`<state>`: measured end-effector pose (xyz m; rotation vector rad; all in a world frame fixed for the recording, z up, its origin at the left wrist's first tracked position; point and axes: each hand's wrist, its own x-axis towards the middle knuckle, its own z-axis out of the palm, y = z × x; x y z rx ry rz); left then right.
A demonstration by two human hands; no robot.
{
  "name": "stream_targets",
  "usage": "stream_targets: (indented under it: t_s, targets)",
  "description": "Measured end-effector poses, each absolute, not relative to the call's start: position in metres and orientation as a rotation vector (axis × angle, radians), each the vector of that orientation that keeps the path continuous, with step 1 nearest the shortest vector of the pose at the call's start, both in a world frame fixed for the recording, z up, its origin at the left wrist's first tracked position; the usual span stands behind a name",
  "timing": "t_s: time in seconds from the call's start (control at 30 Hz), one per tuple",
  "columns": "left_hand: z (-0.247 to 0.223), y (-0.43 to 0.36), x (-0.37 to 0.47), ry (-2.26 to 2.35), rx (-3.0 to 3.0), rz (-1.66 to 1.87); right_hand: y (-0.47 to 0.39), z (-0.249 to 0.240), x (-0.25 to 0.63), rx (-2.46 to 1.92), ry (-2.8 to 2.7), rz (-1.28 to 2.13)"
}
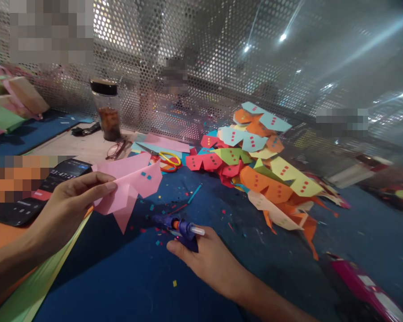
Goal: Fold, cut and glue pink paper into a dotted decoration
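Note:
Pinched between the thumb and fingers of my left hand (pixel 84 192) is a folded pink paper piece (pixel 131 185) with small blue squares stuck on its right part. My right hand (pixel 208 259) is wrapped round a purple glue gun (pixel 184 227), whose clear glue stick points back over the hand. The glue gun's nozzle faces left, below and apart from the pink paper. On the right lies a pile of folded paper pieces in orange (pixel 266 184), yellow, red, green and light blue (pixel 243 137), with small coloured squares on them.
Scissors (pixel 170 161) with yellow and red handles lie behind the pink paper. A lidded jar (pixel 108 112), glasses (pixel 118 149) and a phone (pixel 67 172) are at the left. Paper scraps dot the blue table (pixel 128 277). A magenta object (pixel 365 286) sits at lower right, and perforated metal stands behind.

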<state>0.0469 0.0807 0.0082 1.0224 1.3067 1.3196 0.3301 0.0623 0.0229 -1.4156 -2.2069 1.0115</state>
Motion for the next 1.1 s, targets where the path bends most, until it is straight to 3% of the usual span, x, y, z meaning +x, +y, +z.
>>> stream_targets:
  t_s: [0.43,1.1]
  targets:
    - [0.004,0.084,0.045,1.340,1.032,1.274,0.051,0.037,0.339,-1.319,-1.978,1.184]
    - [0.001,0.084,0.039,1.332,1.177,1.095,0.050,0.034,0.348,-1.039,-2.059,0.392]
